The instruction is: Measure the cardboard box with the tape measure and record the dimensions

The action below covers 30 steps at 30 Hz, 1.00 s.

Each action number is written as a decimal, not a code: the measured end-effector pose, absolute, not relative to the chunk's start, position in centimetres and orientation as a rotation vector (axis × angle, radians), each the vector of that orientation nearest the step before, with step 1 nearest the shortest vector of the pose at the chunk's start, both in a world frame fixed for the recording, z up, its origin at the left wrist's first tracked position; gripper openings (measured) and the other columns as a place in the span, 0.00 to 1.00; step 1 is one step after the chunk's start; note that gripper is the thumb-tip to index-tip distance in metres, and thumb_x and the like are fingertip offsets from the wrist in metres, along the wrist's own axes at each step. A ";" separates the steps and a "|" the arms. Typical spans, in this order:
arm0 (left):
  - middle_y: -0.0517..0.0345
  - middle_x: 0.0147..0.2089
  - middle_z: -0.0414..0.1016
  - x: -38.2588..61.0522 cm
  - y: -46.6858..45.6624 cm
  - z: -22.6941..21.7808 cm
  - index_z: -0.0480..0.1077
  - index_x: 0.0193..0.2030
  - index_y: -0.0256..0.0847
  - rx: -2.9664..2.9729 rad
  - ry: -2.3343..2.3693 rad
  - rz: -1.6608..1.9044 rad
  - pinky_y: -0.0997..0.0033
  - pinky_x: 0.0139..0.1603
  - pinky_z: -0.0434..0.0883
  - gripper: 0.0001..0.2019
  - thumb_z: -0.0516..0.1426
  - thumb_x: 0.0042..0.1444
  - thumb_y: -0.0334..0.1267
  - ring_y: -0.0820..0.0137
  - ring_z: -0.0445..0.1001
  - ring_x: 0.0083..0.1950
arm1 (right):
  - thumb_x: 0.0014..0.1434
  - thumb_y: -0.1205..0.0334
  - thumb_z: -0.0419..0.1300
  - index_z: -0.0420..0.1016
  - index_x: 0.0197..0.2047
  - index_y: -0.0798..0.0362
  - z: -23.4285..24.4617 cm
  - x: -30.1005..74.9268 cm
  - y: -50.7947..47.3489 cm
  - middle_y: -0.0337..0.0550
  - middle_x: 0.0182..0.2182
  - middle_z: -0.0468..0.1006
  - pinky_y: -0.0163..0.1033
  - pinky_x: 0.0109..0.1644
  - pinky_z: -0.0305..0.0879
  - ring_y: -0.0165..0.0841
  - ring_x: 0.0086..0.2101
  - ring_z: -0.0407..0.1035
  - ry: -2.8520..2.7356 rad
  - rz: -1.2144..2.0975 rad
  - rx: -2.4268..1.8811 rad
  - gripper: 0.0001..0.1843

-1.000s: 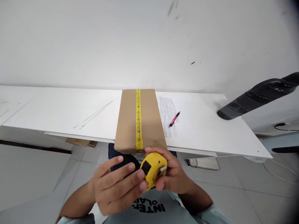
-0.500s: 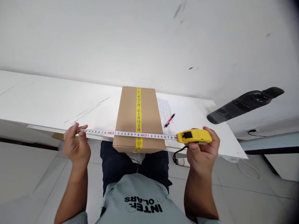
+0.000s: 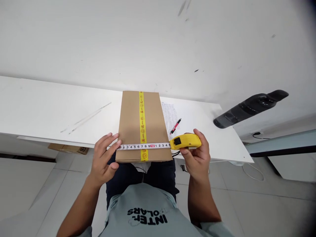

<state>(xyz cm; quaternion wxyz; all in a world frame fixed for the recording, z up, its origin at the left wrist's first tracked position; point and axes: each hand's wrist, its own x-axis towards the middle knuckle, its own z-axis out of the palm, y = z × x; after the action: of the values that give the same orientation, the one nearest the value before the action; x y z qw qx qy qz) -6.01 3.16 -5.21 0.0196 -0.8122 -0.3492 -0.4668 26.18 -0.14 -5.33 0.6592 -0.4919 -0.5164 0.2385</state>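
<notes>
A brown cardboard box [image 3: 155, 118], sealed lengthwise with a strip of yellow printed tape [image 3: 142, 115], lies on the white desk. My right hand [image 3: 198, 163] grips a yellow tape measure [image 3: 191, 140] just beyond the box's right edge. Its white blade [image 3: 133, 146] runs across the near part of the box top, with numbers up to about 15 showing. At the box's left edge, my left hand [image 3: 101, 161] has its fingers spread and thumb apart, fingertips touching the blade's end and the box side. The blade's hook is hidden.
Right of the box, a red and black pen [image 3: 175, 126] rests on a sheet of written paper [image 3: 169, 113]. A black bottle [image 3: 243, 110] stands at the desk's [image 3: 61, 108] right end, against the wall. Another cardboard box [image 3: 69, 148] sits below the desk at left.
Both hands have moved inward toward the box. The blade has drawn back into the case, so less of it shows. My left fingers have spread and now touch the box's left edge.
</notes>
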 end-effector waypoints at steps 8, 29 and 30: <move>0.43 0.71 0.68 -5.9 3.3 -5.5 0.59 0.75 0.50 -2.522 -1.087 -1.433 0.44 0.69 0.66 0.30 0.47 0.71 0.57 0.51 0.65 0.72 | 0.56 0.52 0.74 0.73 0.63 0.39 -5.1 26.3 0.2 0.45 0.49 0.74 0.38 0.42 0.76 0.36 0.42 0.73 -1.178 0.497 -1.128 0.33; 0.42 0.70 0.70 -4.8 3.0 -5.9 0.61 0.74 0.44 -2.600 -1.106 -1.678 0.53 0.65 0.73 0.28 0.55 0.70 0.48 0.57 0.72 0.68 | 0.58 0.46 0.71 0.72 0.63 0.41 -5.5 25.4 0.7 0.44 0.42 0.75 0.39 0.40 0.74 0.35 0.36 0.72 -1.106 0.488 -1.148 0.33; 0.43 0.69 0.72 -4.8 3.2 -5.9 0.64 0.72 0.46 -2.582 -1.093 -1.708 0.53 0.64 0.74 0.26 0.57 0.69 0.47 0.57 0.74 0.67 | 0.57 0.45 0.72 0.72 0.63 0.41 -5.6 25.4 0.8 0.43 0.41 0.75 0.39 0.39 0.74 0.35 0.35 0.72 -1.106 0.502 -1.146 0.33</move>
<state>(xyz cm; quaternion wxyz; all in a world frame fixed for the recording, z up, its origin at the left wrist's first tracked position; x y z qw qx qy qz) -4.83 3.21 -5.91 -0.0707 -0.7844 -0.3322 -0.5190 25.43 0.79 -5.59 0.6712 -0.5088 -0.4910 0.2227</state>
